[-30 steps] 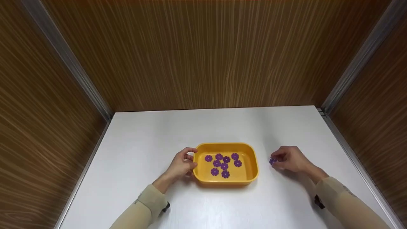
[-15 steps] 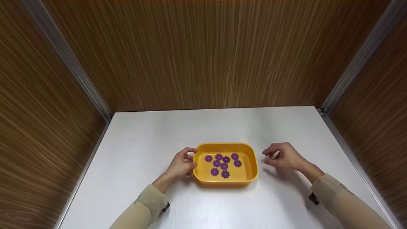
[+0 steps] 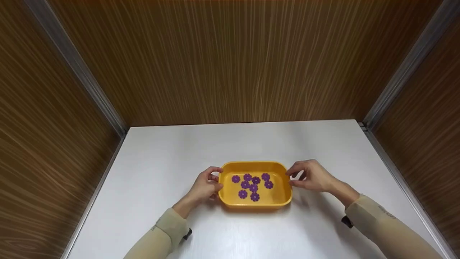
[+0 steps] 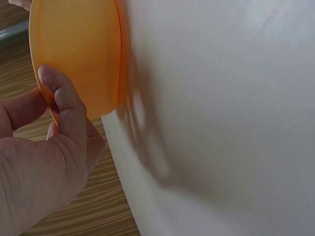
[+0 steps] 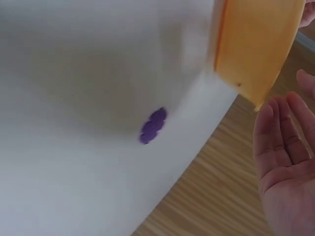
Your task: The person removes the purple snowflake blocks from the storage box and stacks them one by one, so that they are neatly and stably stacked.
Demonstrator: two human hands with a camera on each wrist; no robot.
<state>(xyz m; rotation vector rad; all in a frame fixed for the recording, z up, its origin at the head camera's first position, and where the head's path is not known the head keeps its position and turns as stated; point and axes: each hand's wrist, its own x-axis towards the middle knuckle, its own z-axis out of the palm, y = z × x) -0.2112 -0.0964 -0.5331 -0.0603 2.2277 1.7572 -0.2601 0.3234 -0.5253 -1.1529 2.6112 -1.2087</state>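
The left hand (image 3: 201,187) keeps thumb and fingers clamped on the yellow tray (image 3: 267,198). Purple flower pieces (image 3: 253,188) lie in it, beyond those fingertips. The right hand (image 3: 312,176) has left a loose purple piece (image 5: 153,126) on the table (image 5: 59,196) behind its fingertips and come to the tray's other end, thumb and fingers apart; whether they touch, I can't tell. Both hands, I'd judge, now attend to the tray.
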